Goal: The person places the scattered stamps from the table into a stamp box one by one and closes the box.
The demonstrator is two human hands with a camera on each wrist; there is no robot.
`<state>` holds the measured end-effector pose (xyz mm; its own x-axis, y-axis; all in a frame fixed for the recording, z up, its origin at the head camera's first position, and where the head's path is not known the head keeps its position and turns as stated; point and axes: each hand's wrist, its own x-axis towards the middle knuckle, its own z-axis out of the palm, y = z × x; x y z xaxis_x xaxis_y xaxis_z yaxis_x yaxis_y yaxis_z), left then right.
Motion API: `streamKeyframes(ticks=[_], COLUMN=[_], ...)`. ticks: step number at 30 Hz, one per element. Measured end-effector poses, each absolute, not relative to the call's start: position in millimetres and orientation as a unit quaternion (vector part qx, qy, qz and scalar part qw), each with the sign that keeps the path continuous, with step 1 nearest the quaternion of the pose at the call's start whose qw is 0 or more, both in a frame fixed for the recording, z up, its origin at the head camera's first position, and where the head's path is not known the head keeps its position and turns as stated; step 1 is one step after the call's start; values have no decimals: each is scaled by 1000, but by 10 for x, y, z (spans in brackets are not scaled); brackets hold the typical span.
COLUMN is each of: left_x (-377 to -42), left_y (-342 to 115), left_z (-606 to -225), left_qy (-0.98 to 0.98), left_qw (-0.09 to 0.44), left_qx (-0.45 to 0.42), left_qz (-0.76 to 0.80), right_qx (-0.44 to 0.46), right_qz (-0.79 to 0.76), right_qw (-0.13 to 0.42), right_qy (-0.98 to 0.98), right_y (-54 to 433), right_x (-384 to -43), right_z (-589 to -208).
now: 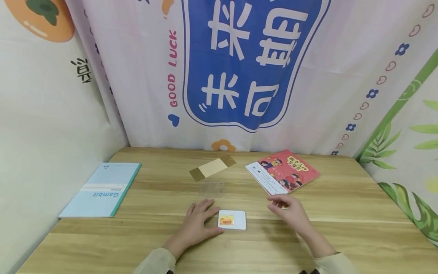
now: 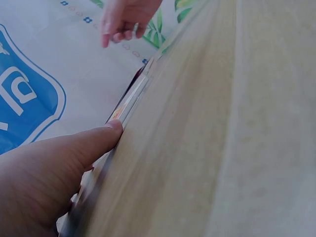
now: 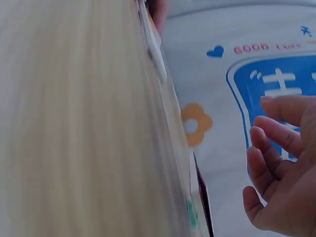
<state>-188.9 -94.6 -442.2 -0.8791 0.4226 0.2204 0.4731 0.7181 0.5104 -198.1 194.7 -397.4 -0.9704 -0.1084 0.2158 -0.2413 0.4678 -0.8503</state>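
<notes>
A small white rounded-corner card (image 1: pixel 241 220) lies flat on the table, with a yellow-and-orange sticker (image 1: pixel 227 220) on its left part. My left hand (image 1: pixel 199 224) rests on the table with fingers spread, its thumb and index fingertips right at the card's left corners. In the left wrist view the thumb (image 2: pixel 94 143) meets the edge of the card (image 2: pixel 132 101). Raised over the table to the right of the card, my right hand (image 1: pixel 289 213) has loosely bent fingers and holds nothing. Just beyond the card lies a clear plastic rectangle (image 1: pixel 212 189).
Farther back lies a brown strip with a beige middle (image 1: pixel 213 168). A red picture book (image 1: pixel 291 171) is at the back right, close beyond my right hand. The light-blue notebook (image 1: pixel 99 190) lies at the left edge. A printed curtain (image 1: pixel 150 76) hangs behind the wooden table (image 1: pixel 164 175).
</notes>
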Motion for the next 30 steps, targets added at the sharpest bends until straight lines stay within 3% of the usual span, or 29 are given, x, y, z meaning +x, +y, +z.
streamKeyframes(ticks=[11,18,30], left_x=[-1889,-1891,-1883], left_y=[-941,-935,-946], left_z=[-4450,-4449,-4439], left_qy=[-927,-927,-927], left_qw=[48,52,46], left_qx=[-242,-242,-240], left_qz=[-284,-282,-286], right_qx=[91,47,81], right_qz=[484,483,412], right_qw=[91,66,80], right_qy=[-865,-872,-904], right_y=[2434,2517,2513], right_x=[-1988,-2020,-2059], right_z=[-4217,-4333,-4435])
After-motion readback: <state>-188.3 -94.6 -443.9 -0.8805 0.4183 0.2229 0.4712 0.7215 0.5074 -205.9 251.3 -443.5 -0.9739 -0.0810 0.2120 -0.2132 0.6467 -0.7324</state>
